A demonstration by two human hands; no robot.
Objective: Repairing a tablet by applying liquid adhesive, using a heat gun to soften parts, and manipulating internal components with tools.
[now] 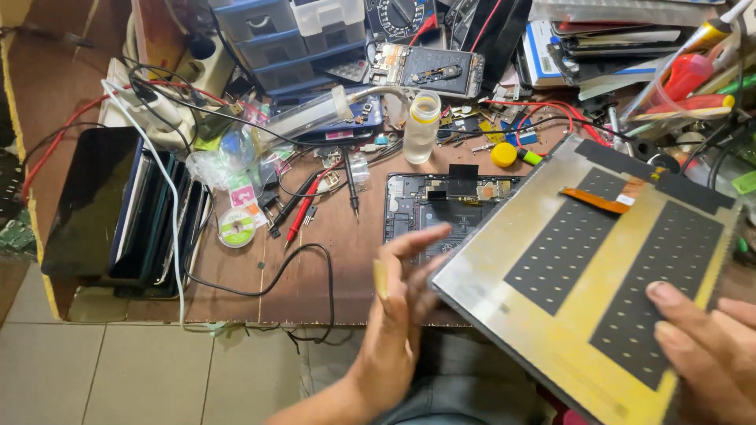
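— Display panel point(598, 267), back side up: where does it sit?

— Low on the right of the view, held over the near edge of the wooden workbench point(236, 275), tilted. Its long axis runs on a diagonal, from the near left corner by the left hand up toward the far right, where the orange flex ribbon point(602, 201) lies. Two dark perforated pads cover much of the yellowish metal back.

— Start on the left, then.

— A stack of dark tablets point(118, 212) stands on edge, with a solder wick reel point(236, 228) and red and black probe leads point(303, 208) beside it. Toward the middle, a clear bottle point(422, 126) stands upright behind an opened tablet body point(429, 208) lying flat.

— And the hands?

— Left hand point(398, 307) is at the panel's left edge, fingers straight and loosely spread, a bit blurred; I cannot tell whether they grip the edge or only touch it. Right hand point(705, 346) lies on the panel's near right corner, fingers pressed flat on the dark pad, close together, thumb hidden.
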